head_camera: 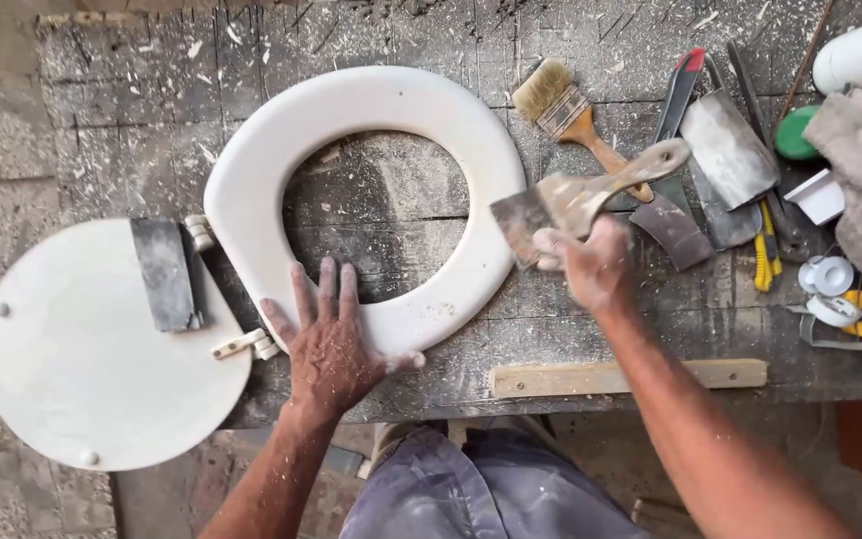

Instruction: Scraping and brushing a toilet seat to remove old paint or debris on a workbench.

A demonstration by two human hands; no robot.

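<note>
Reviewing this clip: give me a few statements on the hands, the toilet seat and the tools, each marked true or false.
1. The left hand lies flat on the white toilet seat ring. True.
2. The right hand holds a yellow utility knife. False: it holds a wooden-handled scraper; the utility knife lies on the bench.
3. A paintbrush lies beyond the ring. True.
4. The round lid is shut over the ring. False: it is open, to the left.

Both forearms are bare, with no sleeves, watch or gloves showing. The left hand (329, 344) and right hand (591, 265) are dusted with pale powder, thickest on the fingers. Near the bottom edge, grey-blue trousers (481, 494) show creases and faint dusty smears.
</note>
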